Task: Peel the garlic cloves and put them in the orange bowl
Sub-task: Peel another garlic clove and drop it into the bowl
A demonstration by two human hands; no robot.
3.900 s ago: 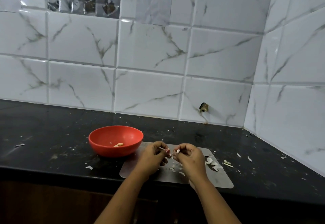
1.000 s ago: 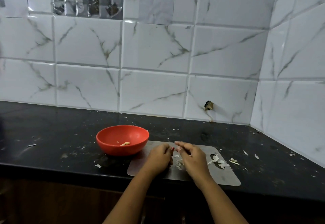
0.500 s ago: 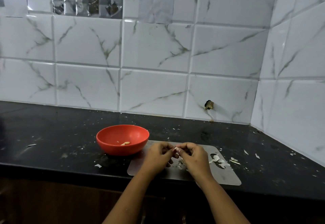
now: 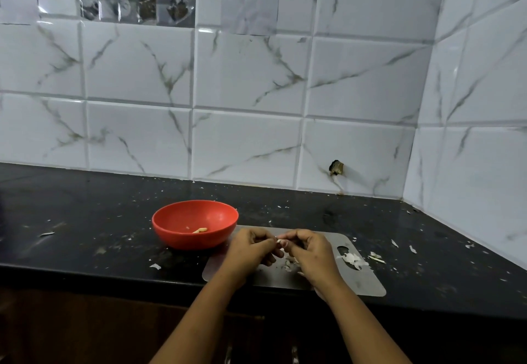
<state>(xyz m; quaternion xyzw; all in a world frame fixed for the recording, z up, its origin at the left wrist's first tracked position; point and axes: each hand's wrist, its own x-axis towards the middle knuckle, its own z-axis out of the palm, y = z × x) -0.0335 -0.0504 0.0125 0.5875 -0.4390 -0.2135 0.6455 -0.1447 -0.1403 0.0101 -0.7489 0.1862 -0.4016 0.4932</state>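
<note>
Head view: left hand (image 4: 251, 249) and right hand (image 4: 310, 252) are pinching one garlic clove (image 4: 279, 240) above the steel board (image 4: 356, 281), seemingly mid-peel, with a short carry left into the nearby orange bowl (image 4: 185, 239) likely coming next.

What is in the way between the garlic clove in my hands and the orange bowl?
Nothing visible. The left hand and right hand pinch the garlic clove above the cutting board; the orange bowl stands open just left of them, one peeled clove inside.
</note>
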